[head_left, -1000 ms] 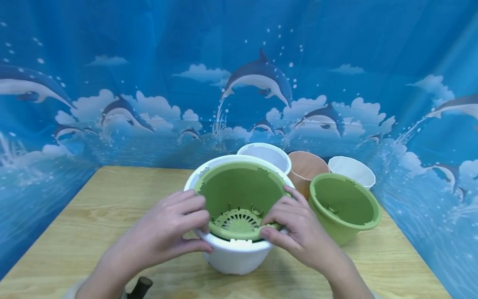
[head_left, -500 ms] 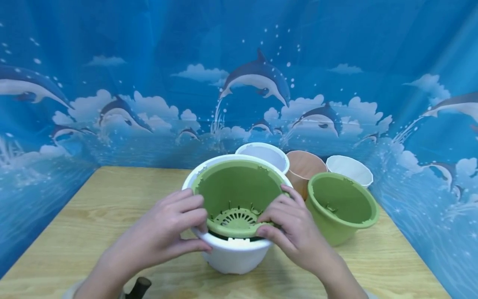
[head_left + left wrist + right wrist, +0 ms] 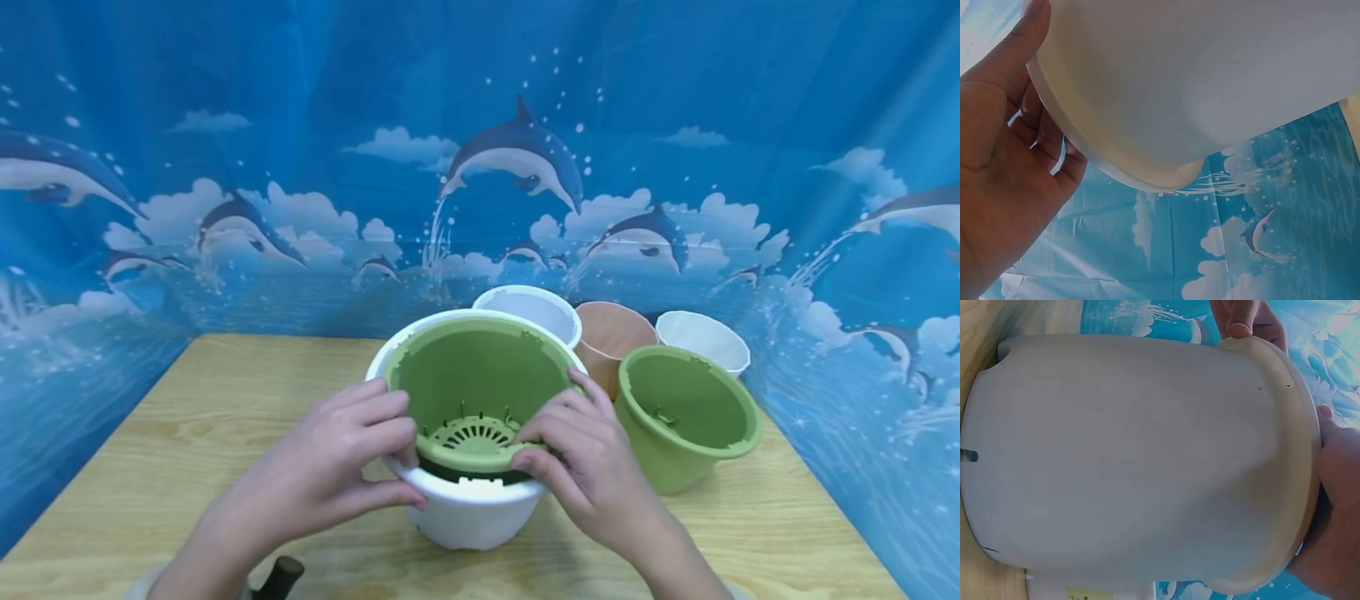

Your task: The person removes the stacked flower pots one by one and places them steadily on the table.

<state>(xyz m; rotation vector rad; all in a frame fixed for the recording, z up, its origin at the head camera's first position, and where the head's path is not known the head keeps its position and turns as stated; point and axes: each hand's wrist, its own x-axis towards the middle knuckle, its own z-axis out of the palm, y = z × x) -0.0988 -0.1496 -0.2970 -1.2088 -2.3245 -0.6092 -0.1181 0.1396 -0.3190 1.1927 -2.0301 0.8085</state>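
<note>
A white plastic flowerpot (image 3: 476, 517) stands on the table in the head view, with a green flowerpot (image 3: 480, 358) nested inside it. The green pot has a slotted bottom and sits tilted, its near rim lifted above the white rim with a dark gap between. My left hand (image 3: 352, 450) grips the white rim at the left, thumb outside and fingers over the edge, as the left wrist view also shows with the white wall (image 3: 1166, 81). At the right, my right hand (image 3: 585, 454) pinches the green pot's near-right rim between thumb and fingers.
To the right stands another green flowerpot (image 3: 686, 408). Behind are a white pot (image 3: 528, 312), a brown pot (image 3: 615, 333) and a faceted white pot (image 3: 703, 343). A dark rod end (image 3: 281, 575) shows by the left forearm. A blue dolphin-print curtain (image 3: 337, 275) surrounds the wooden table.
The green pot's near rim has risen slightly with my right hand, widening the dark gap above the white rim. My left hand keeps its grip on the white pot.
</note>
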